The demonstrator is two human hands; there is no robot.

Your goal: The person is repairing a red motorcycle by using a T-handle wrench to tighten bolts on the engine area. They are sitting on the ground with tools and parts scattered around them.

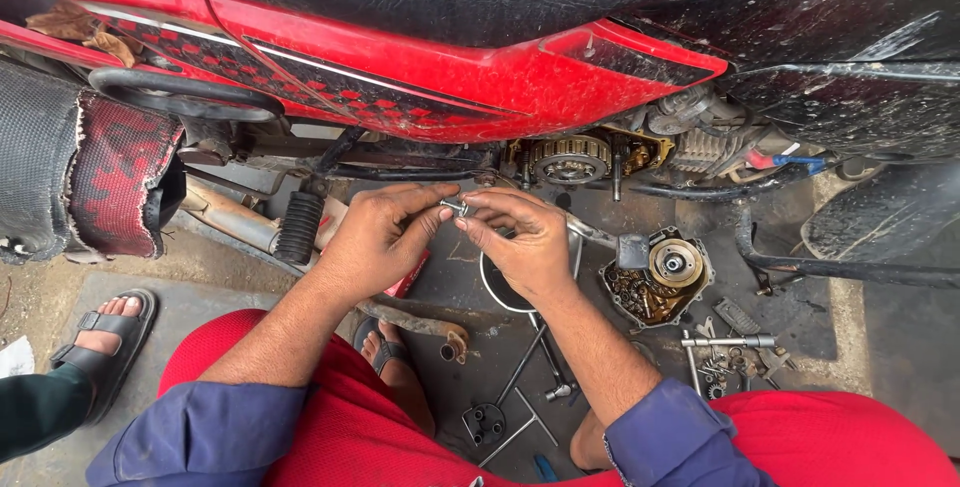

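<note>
Small metal part (455,207) pinched between fingertips of left hand (375,239) and right hand (520,242), both grips clamped on it, raised over the oily floor (455,277) below the motorcycle's exposed clutch (569,159), apparently for close examination, removed engine cover (660,277) lying nearby.

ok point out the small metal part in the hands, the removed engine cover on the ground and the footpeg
small metal part (455,207), head view, its shiny middle between the fingertips
removed engine cover (660,277), head view, its inner face
footpeg (298,228), head view, its ribbed rubber
</note>
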